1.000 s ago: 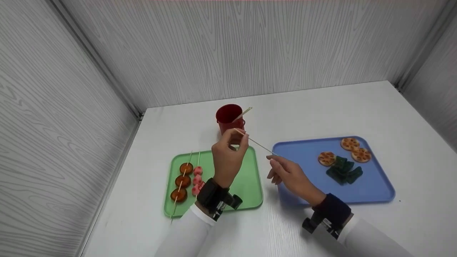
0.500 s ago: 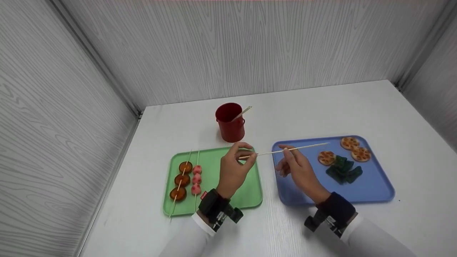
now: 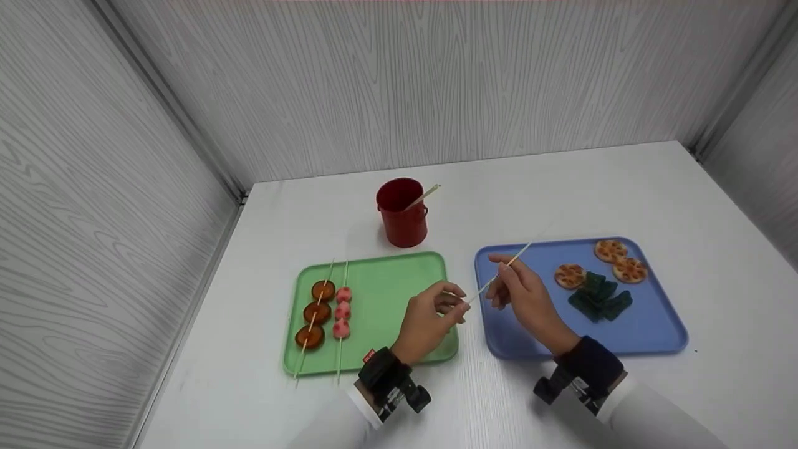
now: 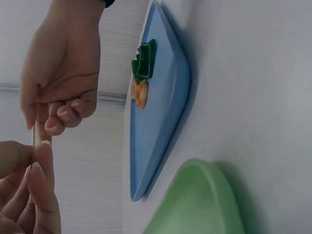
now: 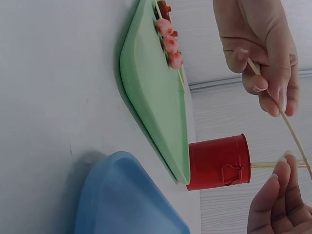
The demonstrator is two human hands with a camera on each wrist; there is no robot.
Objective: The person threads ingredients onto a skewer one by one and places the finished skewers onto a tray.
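A thin wooden skewer [image 3: 522, 251] slants between my hands, above the gap between the two trays. My left hand [image 3: 429, 319] pinches its lower end between thumb and fingertips, over the right edge of the green tray [image 3: 393, 287]. Farther up the stick, the thumb and index finger of my right hand [image 3: 527, 302] pinch it, over the left part of the blue tray [image 3: 523, 337]. In the right wrist view, a short stub of the bare skewer [image 5: 294, 134] shows behind the left fingers. No food is on the visible length.
On the green tray lie a skewer of brown round slices [image 3: 317, 313] and one of pink balls [image 3: 342, 312]. The blue tray holds browned round slices with spots [image 3: 570, 277] and dark green leafy pieces [image 3: 601, 299]. Behind stands a red bucket [image 3: 405, 227] with skewers [image 3: 426, 196].
My left hand has moved down and right, away from the bucket, bringing the skewer. My right hand has shifted up and right and now pinches it farther along; the skewer's tilt has swung upward right.
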